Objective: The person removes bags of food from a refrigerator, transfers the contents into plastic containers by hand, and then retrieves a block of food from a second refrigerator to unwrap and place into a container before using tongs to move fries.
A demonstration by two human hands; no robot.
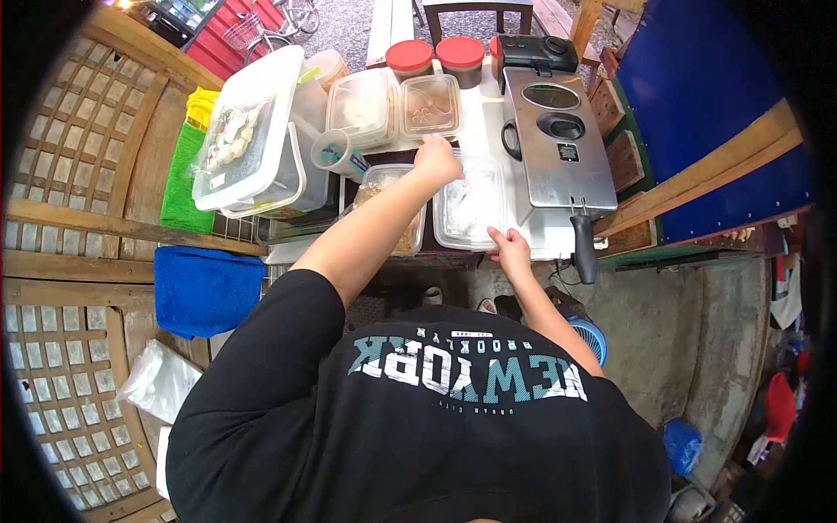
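A clear container with a whitish lid (471,209) lies on the white tabletop in front of me. At its near right corner my right hand (510,251) holds the edge, thumb on the rim. My left hand (438,163) reaches to its far left corner with the fingers curled; what they pinch is hidden. My left forearm covers part of a container of brownish food (406,237). Just beyond my left hand stands a clear container with brown contents (430,106), beside a larger one with pale contents (361,108).
A metal fryer (565,148) with a black handle stands at the right. Left are a cup (333,152) and a large plastic tub with a white lid (268,87). Two red-lidded jars (459,54) stand at the back. A blue towel (209,289) hangs lower left.
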